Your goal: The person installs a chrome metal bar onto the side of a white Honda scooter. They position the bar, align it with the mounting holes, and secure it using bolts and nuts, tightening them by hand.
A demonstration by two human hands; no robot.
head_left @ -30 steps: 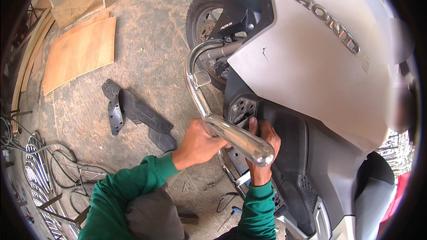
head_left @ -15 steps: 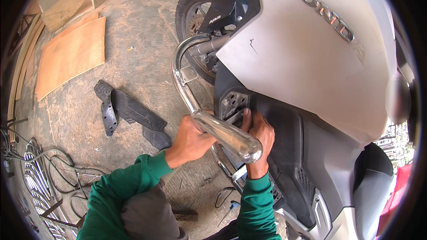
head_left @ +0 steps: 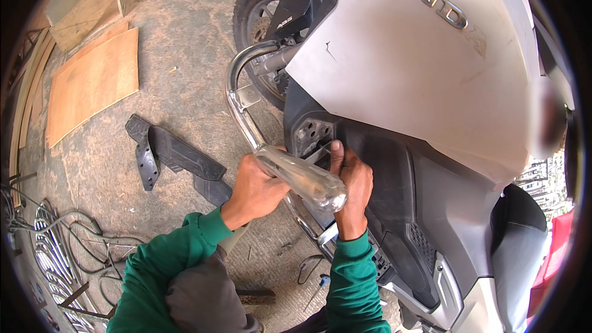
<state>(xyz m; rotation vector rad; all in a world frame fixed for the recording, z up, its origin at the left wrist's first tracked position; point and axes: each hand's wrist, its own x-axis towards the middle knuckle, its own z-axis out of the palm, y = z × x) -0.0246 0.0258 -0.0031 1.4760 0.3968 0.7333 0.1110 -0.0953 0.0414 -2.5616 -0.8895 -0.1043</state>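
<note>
A chrome crash bar (head_left: 300, 180) with a thick rounded end curves along the side of a silver-white motor scooter (head_left: 419, 68). My left hand (head_left: 254, 190) is closed right at the bar, its fingertips hidden behind the tube, so what they hold cannot be seen. Between the bar and the body panel, my right hand (head_left: 354, 185) has its fingers bent and its thumb raised. Its thumb presses by a flat grey metal strip (head_left: 316, 153), just below a dark plate with holes (head_left: 312, 131). The bar partly covers this strip.
A black plastic footboard panel (head_left: 185, 159) lies on the concrete floor at left. Plywood sheets (head_left: 95, 83) are farther left. Cables (head_left: 83, 237) and bent metal rods (head_left: 52, 243) lie at lower left. A small blue-handled tool (head_left: 324, 280) is on the floor below the bar.
The whole view has shifted slightly, so the scooter and bar appear a little farther left. Both hands keep nearly the same grip, with the right thumb still at the strip.
</note>
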